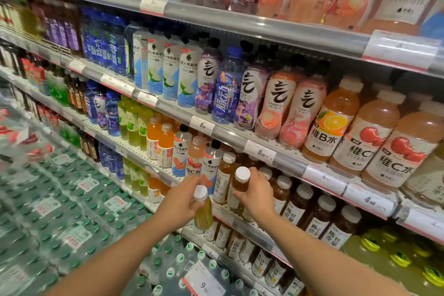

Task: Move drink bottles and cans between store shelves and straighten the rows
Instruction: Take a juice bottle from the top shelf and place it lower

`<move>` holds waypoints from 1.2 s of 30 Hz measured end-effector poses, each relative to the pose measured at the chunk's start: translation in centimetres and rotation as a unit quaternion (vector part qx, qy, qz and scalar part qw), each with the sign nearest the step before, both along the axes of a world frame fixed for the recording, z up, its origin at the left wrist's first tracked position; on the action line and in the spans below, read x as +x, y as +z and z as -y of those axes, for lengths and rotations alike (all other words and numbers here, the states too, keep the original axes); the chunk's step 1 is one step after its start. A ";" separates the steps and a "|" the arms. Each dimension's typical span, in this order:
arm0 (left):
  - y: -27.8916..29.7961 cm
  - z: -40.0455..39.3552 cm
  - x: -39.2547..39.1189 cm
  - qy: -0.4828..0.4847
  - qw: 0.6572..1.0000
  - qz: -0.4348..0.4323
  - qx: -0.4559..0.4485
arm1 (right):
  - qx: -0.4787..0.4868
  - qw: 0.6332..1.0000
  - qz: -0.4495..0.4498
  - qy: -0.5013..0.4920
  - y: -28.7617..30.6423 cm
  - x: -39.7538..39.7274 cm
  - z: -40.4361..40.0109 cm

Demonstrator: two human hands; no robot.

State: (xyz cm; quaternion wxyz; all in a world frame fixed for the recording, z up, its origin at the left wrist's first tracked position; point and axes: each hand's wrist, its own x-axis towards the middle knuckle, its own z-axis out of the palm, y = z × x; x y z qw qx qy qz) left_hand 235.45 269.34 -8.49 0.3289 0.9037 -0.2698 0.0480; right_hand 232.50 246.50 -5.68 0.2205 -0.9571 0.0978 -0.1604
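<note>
My left hand (179, 202) grips a yellow-green drink bottle (203, 214) with a white cap, held in the air in front of the shelf edge (249, 228). My right hand (258, 193) grips an amber tea bottle (241, 181) with a white cap by its neck, at the front of a row of similar brown tea bottles (319, 216). Both bottles stand upright, about a hand's width apart. To the left on that shelf stand white-labelled and orange drink bottles (165, 149).
Shelves of drink bottles fill the view, with price tags (260, 152) along grey rails. Peach and purple bottles (271, 103) stand one shelf up. Shrink-wrapped packs of green-capped water (72, 211) are stacked low on the left. Yellow-capped bottles (396, 257) sit low right.
</note>
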 end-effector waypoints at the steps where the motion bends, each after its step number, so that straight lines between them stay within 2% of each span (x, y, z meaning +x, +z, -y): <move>1: -0.1 -0.4 -0.2 0.001 1.000 0.002 -0.001 | -0.012 1.000 -0.001 -0.004 -0.2 0.3 0.0; 6: -0.9 -1.7 -0.7 0.009 1.000 -0.011 -0.013 | -0.075 0.997 -0.013 -0.010 -0.9 1.2 -0.6; 14: -1.9 -1.5 -0.4 0.013 1.000 -0.024 -0.008 | -0.082 0.996 -0.016 -0.014 -0.9 2.1 -0.6; 21: -1.9 -0.5 -0.2 0.013 1.000 -0.022 -0.004 | -0.164 0.986 -0.041 0.015 -0.4 2.6 -0.4; 36: -1.7 0.1 0.1 -0.005 1.000 -0.007 0.008 | -0.172 0.981 -0.087 0.013 0.9 3.2 0.2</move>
